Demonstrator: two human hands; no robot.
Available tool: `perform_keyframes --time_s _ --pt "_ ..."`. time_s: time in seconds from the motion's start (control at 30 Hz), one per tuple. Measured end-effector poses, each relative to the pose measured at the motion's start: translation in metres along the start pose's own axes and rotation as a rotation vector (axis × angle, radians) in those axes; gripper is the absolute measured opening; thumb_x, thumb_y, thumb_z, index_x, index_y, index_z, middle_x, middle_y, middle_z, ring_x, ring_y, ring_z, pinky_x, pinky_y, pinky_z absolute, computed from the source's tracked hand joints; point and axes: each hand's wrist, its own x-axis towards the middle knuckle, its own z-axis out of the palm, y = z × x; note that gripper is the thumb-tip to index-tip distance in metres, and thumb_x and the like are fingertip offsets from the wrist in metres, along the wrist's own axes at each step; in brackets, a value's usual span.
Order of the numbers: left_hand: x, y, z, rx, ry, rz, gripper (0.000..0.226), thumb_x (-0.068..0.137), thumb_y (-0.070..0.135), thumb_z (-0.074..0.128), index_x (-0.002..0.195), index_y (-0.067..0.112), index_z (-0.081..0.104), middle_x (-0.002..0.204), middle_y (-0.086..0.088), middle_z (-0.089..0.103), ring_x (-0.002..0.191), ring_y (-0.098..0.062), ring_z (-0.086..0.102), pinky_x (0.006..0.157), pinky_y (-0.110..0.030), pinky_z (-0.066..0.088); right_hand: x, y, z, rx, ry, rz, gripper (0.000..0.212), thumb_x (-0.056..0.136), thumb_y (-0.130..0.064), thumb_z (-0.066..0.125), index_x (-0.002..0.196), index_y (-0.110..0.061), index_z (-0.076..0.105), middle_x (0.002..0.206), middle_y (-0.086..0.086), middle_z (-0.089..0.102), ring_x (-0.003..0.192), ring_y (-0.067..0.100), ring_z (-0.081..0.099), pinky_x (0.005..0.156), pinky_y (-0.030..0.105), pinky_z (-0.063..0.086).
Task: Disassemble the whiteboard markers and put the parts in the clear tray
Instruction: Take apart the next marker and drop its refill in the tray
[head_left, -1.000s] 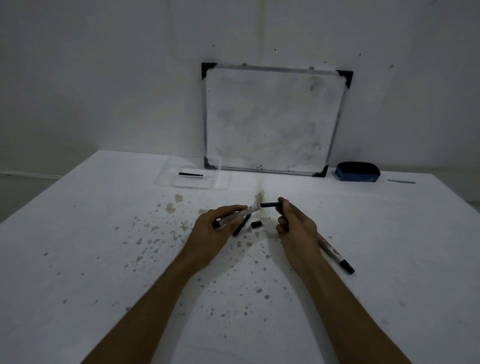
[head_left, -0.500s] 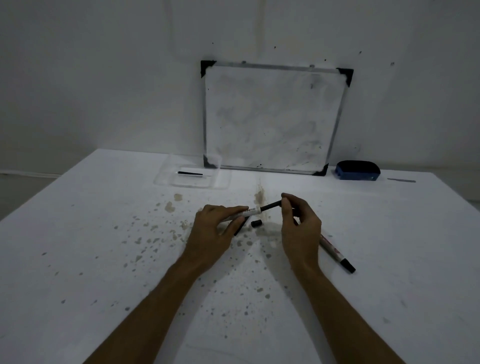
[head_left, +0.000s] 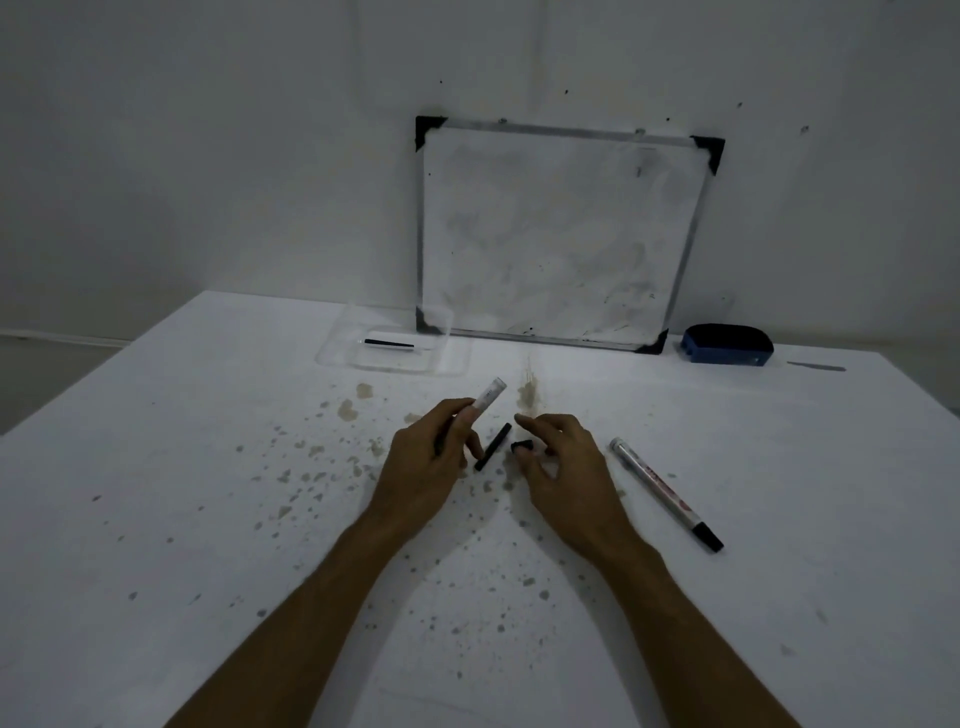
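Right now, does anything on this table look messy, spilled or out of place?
Yes. Brownish stains and splatters speckle the white table near the hands. A black stick and a small black cap lie loose outside the clear tray.

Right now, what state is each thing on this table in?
Left hand: gripping an emptied marker barrel.
Right hand: open, holding nothing.
Black rod: lying loose.
Small black cap: lying loose.
Second marker: intact, lying flat.
Clear tray: holds one black part.
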Motion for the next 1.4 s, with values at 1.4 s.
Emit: perform_keyframes --time_s 1.4 --pt "-0.003 0.002 0.0 -0.157 -0.127 -0.085 0.02 0.1 0.037 0.067 0.107 0.026 0.082 0.075 0.005 0.078 0.057 -0.001 0.068 0.051 -0.013 0.05 0.004 -0.005 -0.023 0.926 0.136 0.224 0.032 0.08 -0.042 0.081 0.108 -0.028 0.082 0.078 -0.006 0.078 0.061 0.007 0.056 0.062 0.02 0.051"
